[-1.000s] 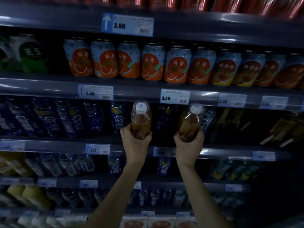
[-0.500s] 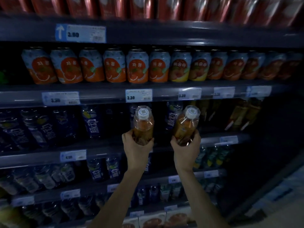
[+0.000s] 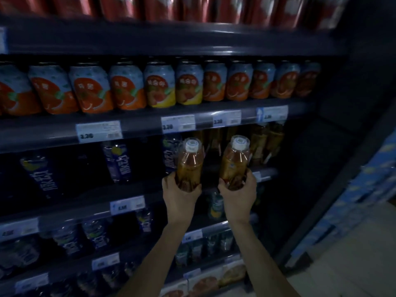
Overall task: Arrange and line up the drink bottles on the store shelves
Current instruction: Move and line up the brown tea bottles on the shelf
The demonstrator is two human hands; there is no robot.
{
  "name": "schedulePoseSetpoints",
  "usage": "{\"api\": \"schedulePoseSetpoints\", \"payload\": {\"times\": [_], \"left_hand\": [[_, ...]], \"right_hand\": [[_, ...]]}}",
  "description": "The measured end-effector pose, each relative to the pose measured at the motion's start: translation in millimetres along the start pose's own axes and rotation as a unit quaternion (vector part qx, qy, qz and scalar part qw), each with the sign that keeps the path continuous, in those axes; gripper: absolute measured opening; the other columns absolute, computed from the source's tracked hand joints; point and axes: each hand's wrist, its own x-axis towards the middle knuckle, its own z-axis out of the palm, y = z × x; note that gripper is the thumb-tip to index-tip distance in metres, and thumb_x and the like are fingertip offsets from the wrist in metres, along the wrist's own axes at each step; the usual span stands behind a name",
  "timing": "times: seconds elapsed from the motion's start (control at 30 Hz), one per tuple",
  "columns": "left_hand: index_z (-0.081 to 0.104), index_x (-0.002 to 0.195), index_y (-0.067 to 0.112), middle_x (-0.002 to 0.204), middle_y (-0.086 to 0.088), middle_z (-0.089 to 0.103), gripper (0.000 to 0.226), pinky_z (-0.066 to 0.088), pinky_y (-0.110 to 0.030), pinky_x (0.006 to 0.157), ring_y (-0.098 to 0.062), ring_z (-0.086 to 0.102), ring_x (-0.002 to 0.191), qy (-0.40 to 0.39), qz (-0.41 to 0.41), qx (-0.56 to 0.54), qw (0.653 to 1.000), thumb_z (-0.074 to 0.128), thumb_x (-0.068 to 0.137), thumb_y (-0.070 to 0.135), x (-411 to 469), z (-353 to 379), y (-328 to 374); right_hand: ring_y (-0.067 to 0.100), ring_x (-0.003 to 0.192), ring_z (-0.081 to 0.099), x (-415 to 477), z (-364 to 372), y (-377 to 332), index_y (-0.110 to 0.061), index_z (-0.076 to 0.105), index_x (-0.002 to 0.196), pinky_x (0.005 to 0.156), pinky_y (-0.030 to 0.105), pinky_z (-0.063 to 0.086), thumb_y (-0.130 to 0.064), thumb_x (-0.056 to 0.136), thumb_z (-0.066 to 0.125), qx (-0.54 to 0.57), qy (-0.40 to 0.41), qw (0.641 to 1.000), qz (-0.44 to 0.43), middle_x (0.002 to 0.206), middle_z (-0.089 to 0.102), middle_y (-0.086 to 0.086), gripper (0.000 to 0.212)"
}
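I hold two amber tea bottles with white caps in front of a dark store shelf. My left hand (image 3: 180, 197) grips the base of the left bottle (image 3: 189, 162). My right hand (image 3: 237, 197) grips the base of the right bottle (image 3: 234, 160). Both bottles lean with their caps toward me, side by side with a small gap between them. Behind and to the right of them, similar amber bottles (image 3: 265, 142) stand on the same shelf level (image 3: 264, 173). Dark blue bottles (image 3: 119, 160) fill that shelf to the left.
A row of orange and yellow fruit cans (image 3: 126, 91) sits on the shelf above, with red cans (image 3: 192, 7) higher up. Price tags (image 3: 177, 124) line the shelf rails. Lower shelves hold more dark bottles (image 3: 96, 234). The shelf unit ends at the right, where light floor (image 3: 353, 264) shows.
My view has swung to the right along the shelf, toward its right end. Both hands have kept hold of their bottles and moved with it toward the amber bottles.
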Motion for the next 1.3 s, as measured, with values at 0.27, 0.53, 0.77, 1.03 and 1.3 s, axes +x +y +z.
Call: {"api": "schedulePoseSetpoints", "payload": {"times": [0.27, 0.53, 0.77, 1.03, 1.3], "left_hand": [[0.050, 0.126, 0.014, 0.108, 0.005, 0.045, 0.071, 0.039, -0.020, 0.087, -0.001, 0.045, 0.096, 0.031, 0.001, -0.004, 0.999, 0.083, 0.066, 0.033, 2.6, 52.4, 22.3], [0.050, 0.129, 0.009, 0.114, -0.001, 0.048, 0.074, 0.039, -0.023, 0.095, -0.009, 0.047, 0.105, 0.063, -0.015, 0.001, 0.998, 0.084, 0.067, 0.031, 23.7, 82.8, 26.6], [0.044, 0.135, 0.004, 0.120, -0.005, 0.047, 0.082, 0.035, -0.020, 0.095, -0.011, 0.046, 0.109, 0.077, -0.042, 0.019, 0.996, 0.084, 0.068, 0.031, 36.1, 95.9, 23.5], [0.044, 0.135, 0.005, 0.118, -0.005, 0.048, 0.082, 0.034, -0.017, 0.093, -0.005, 0.042, 0.104, 0.083, -0.044, 0.032, 0.995, 0.083, 0.068, 0.030, 50.2, 106.8, 18.6], [0.038, 0.138, 0.005, 0.125, -0.011, 0.049, 0.089, 0.031, -0.019, 0.098, -0.005, 0.036, 0.114, 0.062, -0.057, 0.028, 0.996, 0.084, 0.067, 0.030, 60.3, 117.2, 11.5]], "right_hand": [[0.005, 0.106, 0.053, 43.8, -20.6, 19.8, -0.013, 0.046, 0.135, 0.083, 0.004, 0.042, -0.020, 0.072, 0.082, -0.006, -0.005, 1.000, -0.004, 0.120, 0.051, 0.000, 0.072], [0.006, 0.118, 0.044, 79.2, -15.3, 31.1, -0.008, 0.044, 0.137, 0.097, 0.009, 0.035, -0.025, 0.074, 0.081, -0.027, -0.020, 0.999, -0.017, 0.130, 0.048, 0.002, 0.075], [-0.012, 0.110, 0.026, 102.2, 4.3, 27.3, -0.012, 0.037, 0.143, 0.096, 0.018, 0.030, -0.036, 0.074, 0.081, -0.048, -0.060, 0.997, -0.024, 0.135, 0.044, 0.001, 0.086], [0.011, 0.123, 0.040, 105.8, 28.4, 37.1, -0.010, 0.037, 0.142, 0.100, 0.026, 0.037, -0.034, 0.073, 0.081, -0.034, -0.073, 0.997, -0.013, 0.137, 0.042, 0.004, 0.085], [0.015, 0.120, 0.044, 114.8, 38.6, 42.8, -0.014, 0.042, 0.138, 0.102, 0.036, 0.042, -0.031, 0.073, 0.081, -0.029, -0.081, 0.996, -0.018, 0.130, 0.046, 0.001, 0.077]]}}
